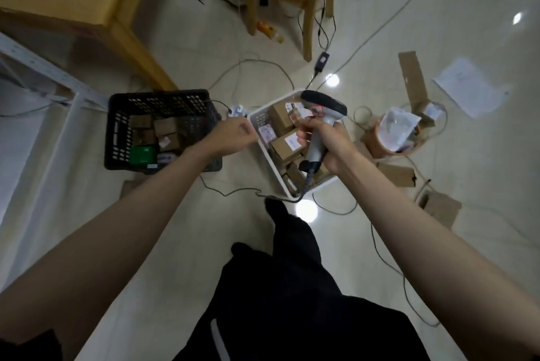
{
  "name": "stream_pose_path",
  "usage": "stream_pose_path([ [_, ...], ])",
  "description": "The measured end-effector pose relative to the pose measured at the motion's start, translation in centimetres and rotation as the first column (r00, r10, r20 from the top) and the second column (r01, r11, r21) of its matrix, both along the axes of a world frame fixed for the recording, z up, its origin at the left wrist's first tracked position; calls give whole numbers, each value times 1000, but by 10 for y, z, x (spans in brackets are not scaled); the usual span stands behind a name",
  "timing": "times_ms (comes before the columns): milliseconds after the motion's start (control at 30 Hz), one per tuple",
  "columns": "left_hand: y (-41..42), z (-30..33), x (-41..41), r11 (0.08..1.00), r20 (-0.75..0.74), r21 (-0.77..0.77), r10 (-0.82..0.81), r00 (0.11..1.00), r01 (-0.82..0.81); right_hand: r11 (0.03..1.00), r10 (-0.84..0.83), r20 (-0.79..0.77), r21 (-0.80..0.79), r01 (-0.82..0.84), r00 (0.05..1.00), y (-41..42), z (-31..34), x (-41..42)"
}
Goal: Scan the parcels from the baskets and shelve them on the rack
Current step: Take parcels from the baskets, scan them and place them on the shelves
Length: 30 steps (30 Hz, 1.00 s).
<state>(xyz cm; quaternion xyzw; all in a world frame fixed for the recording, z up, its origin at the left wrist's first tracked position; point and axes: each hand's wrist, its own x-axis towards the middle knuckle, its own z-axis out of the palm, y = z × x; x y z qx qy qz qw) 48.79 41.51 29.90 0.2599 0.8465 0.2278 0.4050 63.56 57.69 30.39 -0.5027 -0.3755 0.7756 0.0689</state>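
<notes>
Risk first: scanner cable (233,191) trailing across the floor by the feet and looping toward the white basket (295,189) — likely to snag a foot or drag on the basket rim if the handheld barcode scanner (320,123) swings wide. Also a chance of grabbing an already-read parcel, since nothing visible separates scanned from unscanned.

Right hand (327,141) wrapped firmly round the scanner grip at centre right of the frame, head aimed away and down over the white basket. Left hand (233,135) at centre, fingers loosely curled, holding nothing, hovering between the two baskets just above the near corner of the white one.

Black crate (117,138), centre left: several small brown cardboard parcels (166,126), a green flat item (143,154), a labelled packet near the front. White basket: stacked brown boxes (287,145) with white shipping labels, fairly full.

Rack (46,74) only as white metal framing at the left edge; shelves not visible. No parcel in hand yet, so picking one judged to come next.
</notes>
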Motion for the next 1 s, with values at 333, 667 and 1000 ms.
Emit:
stream_pose_path([
  [333,94,-127,31,991,257,-104,-53,965,82,953,-263,270,-78,293,926,63,-125,65],
  [667,143,-266,74,988,422,-146,9,906,58,874,-399,397,-109,474,827,84,-252,105],
  [1000,178,-414,82,974,478,-224,85,874,28,817,-465,389,-158,554,795,95,-400,100],
])
